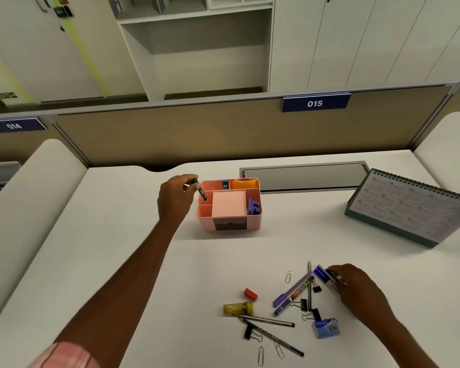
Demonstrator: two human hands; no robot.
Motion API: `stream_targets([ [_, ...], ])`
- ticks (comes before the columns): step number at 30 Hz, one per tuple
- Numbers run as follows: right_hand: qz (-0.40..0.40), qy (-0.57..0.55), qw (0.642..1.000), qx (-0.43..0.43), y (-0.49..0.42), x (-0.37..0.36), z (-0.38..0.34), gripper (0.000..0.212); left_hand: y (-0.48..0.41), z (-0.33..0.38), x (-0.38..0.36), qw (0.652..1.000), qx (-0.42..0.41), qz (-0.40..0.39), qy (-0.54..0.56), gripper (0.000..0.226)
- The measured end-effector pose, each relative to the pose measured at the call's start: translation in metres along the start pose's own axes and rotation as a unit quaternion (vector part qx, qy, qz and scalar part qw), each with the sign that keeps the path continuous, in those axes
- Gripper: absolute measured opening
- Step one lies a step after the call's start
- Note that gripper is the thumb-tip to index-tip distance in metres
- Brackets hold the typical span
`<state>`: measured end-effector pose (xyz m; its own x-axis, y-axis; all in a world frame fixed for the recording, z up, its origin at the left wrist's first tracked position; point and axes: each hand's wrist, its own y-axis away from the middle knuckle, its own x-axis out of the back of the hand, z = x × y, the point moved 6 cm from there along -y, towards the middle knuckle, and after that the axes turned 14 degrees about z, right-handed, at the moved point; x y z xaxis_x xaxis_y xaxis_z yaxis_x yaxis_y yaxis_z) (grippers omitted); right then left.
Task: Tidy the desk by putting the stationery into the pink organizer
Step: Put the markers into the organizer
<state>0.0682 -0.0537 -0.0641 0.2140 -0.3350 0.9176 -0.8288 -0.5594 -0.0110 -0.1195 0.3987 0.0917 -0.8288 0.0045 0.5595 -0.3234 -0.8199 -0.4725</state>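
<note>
Currently, 1 pink organizer (230, 208) stands on the white desk (117, 248), with several open compartments on top and 1 dark drawer at its front. Its compartments hold 1 purple stapler-like item (254, 207) at the right, 1 orange-yellow pad (246, 184) at the back and 1 small blue item (225, 184) beside that.

The left hand (174, 199) is closed around 1 green-capped marker (200, 189), tip down over the organizer's left compartment; the marker's label is not legible.

The right hand (356, 288) has its fingers closed on 1 blue-capped marker (325, 276) at the edge of the loose stationery near the desk's front.

Loose on the desk: 1 red eraser (251, 294), 1 yellow translucent item (238, 308), 2 purple pens (290, 293), 2 dark pencils (270, 322), 1 blue staple box (326, 328) with unreadable print, 4 wire paper clips (260, 355) and about 5 black binder clips (316, 289); overlap makes that count uncertain.

1 desk calendar (414, 205) stands at the right, print too small to read.

2 blue partition signs read "015" (315, 103) and "014" (14, 126).
</note>
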Motion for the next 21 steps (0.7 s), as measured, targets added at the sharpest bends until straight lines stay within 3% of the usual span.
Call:
stream_targets([
  [7,0.01,-0.009,1.0,-0.007,-0.002,0.0,0.004,0.028,0.003,-0.02,-0.027,0.997,-0.001,-0.029,-0.077,0.025],
  [21,0.016,-0.053,0.998,-0.026,-0.007,0.009,0.01,0.029,-0.001,-0.03,-0.038,0.997,0.029,-0.033,-0.066,0.045],
])
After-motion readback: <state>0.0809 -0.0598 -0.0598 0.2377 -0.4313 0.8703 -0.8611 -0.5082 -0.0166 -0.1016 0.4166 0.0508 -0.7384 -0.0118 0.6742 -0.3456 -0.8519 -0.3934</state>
